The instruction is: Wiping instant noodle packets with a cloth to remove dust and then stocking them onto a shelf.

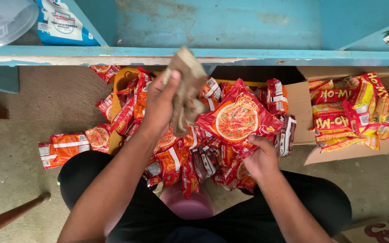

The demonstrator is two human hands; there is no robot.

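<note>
My left hand (160,105) is raised over the pile and grips a crumpled grey-brown cloth (186,90), which hangs down beside the packet. My right hand (260,157) holds a red noodle packet (238,119) by its lower edge, tilted face up, its picture of noodles showing. The cloth touches or nearly touches the packet's left edge. Below both hands lies a heap of several red and orange noodle packets (176,157) on the floor, between my knees in black trousers.
An open cardboard box (300,103) of yellow and red packets stands at the right. A blue shelf edge (194,56) runs across the top, with a clear plastic tub (1,20) and a white-blue bag (61,22) on it. A pink round object (190,204) sits at my lap; a wooden stick (10,216) lies bottom left.
</note>
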